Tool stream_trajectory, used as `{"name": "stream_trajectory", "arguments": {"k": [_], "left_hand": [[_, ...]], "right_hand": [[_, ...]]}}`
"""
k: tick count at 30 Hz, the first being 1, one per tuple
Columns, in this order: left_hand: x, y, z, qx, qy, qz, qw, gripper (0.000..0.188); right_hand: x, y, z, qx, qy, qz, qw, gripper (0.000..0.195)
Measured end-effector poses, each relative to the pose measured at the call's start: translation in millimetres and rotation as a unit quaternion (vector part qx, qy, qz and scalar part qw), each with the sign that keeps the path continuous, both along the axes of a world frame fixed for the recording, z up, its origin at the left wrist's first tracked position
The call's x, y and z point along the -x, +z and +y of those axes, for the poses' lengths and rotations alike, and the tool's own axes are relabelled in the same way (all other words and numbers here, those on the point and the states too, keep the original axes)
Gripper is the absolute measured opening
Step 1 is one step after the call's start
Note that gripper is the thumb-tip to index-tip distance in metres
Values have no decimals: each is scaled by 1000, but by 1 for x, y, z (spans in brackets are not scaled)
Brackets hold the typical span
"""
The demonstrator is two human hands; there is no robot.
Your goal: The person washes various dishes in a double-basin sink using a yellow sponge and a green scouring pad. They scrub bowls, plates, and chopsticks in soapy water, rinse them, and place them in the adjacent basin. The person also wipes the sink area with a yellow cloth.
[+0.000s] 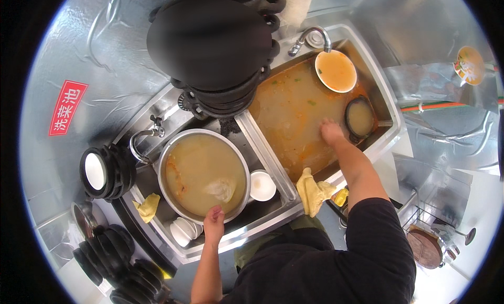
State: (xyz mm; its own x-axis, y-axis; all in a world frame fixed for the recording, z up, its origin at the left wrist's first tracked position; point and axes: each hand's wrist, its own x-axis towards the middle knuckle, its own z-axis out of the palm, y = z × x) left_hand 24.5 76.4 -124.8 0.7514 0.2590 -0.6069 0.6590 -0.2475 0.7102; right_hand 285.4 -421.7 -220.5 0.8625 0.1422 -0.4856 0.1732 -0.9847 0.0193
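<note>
My left hand [214, 219] is at the near rim of a round stainless steel basin [160, 166] of cloudy water. Its fingers are bunched, and whether they grip the rim does not show. A pale, blurred patch [221, 190] lies in the water just beyond them. My right hand [332, 131] reaches into the murky, orange-tinged water [287, 115] of the right sink, fingertips under the surface. Anything they touch is hidden. Right beside it sits a dark, water-filled bowl [360, 117]. A white bowl [336, 71] of orange liquid is farther back, under the faucet [323, 34].
A tall stack of black pots [220, 103] stands behind the sinks. White bowls [182, 231] and another white bowl [262, 185] lie around the basin. Yellow cloths [313, 191] drape over the front edge and the left side. More black bowls [104, 253] are stacked at left.
</note>
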Motion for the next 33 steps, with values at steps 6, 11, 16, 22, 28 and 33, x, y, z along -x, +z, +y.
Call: {"name": "stream_trajectory", "arguments": {"k": [6, 11, 16, 22, 28, 33], "left_hand": [[5, -7, 2, -3, 2, -5, 1000, 28], [8, -10, 0, 8, 4, -19, 1000, 28], [6, -3, -3, -6, -9, -1, 1000, 24], [14, -6, 2, -19, -15, -3, 1000, 28], [18, -11, 1, -4, -1, -7, 1000, 27], [2, 6, -5, -29, -31, 2, 999, 26]], "right_hand": [[-3, 1, 0, -13, -4, 2, 1000, 30], [-7, -13, -20, 9, -19, -20, 1000, 28], [-16, -15, -30, 100, 71, -29, 992, 23], [-13, 6, -40, -59, 40, -57, 996, 23], [-16, 55, -1, -293, -48, -142, 944, 21], [-9, 92, 18, -358, -142, -154, 910, 17]]}}
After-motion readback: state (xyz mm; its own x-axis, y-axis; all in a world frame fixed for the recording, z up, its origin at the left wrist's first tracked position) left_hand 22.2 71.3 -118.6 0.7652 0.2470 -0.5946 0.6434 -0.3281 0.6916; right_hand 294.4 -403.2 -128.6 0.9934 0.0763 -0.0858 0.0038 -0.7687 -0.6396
